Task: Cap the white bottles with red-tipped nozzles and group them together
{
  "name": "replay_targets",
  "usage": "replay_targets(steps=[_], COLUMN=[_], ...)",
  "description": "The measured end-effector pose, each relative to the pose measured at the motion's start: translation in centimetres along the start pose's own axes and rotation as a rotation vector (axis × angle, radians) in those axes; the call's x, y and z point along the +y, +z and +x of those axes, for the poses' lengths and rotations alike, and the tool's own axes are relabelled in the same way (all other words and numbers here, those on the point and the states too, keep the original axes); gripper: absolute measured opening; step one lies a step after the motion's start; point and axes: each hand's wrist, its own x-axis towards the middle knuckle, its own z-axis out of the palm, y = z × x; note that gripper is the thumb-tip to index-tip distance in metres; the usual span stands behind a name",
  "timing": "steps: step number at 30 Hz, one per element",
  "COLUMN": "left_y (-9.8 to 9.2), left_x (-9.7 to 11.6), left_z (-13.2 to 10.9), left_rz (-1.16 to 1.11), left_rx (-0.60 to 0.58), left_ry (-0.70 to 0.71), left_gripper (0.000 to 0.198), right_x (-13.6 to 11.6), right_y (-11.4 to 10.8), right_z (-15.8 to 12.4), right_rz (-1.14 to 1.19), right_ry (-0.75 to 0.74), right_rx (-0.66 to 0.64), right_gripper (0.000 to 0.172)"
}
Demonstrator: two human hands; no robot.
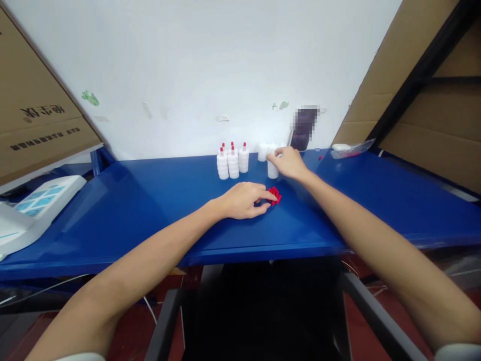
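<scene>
My left hand (248,199) rests low over the table, its thumb and index finger apart. The index fingertip touches a small pile of red caps (274,192), and no cap shows held between the fingers. Just behind the pile, my right hand (288,161) is closed around the upper part of a white bottle (272,172). That bottle stands upright, its top hidden by the fingers. More white bottles (262,152) without visible red tips stand behind it, partly covered by my right hand. To the left, several ribbed white bottles (233,166) with red tips stand grouped together.
A phone (303,129) leans against the white wall. On the blue table (150,195), a clear plastic bag (353,149) lies at the back right near a single red cap (320,158). A white device (45,205) sits at the left. Cardboard (41,105) flanks both sides.
</scene>
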Motion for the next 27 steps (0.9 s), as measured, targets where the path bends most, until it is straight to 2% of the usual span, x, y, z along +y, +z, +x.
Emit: replay_targets(steps=[9, 19, 27], left_y=[0.2, 0.1, 0.1], left_x=[-0.3, 0.0, 0.0], left_z=[0.0, 0.0, 0.0], left_rz=[0.013, -0.047, -0.067], left_rx=[0.039, 0.06, 0.041], left_ry=[0.038, 0.021, 0.017], left_gripper=[0.031, 0.02, 0.022], right_x=[0.1, -0.1, 0.1], right_y=[0.9, 1.0, 1.2], right_z=[-0.5, -0.7, -0.6], right_rz=[0.094, 0.124, 0.143], right_ry=[-0.187, -0.199, -0.21], right_rx=[-0.127, -0.211, -0.231], right_gripper=[0.047, 0.057, 0.057])
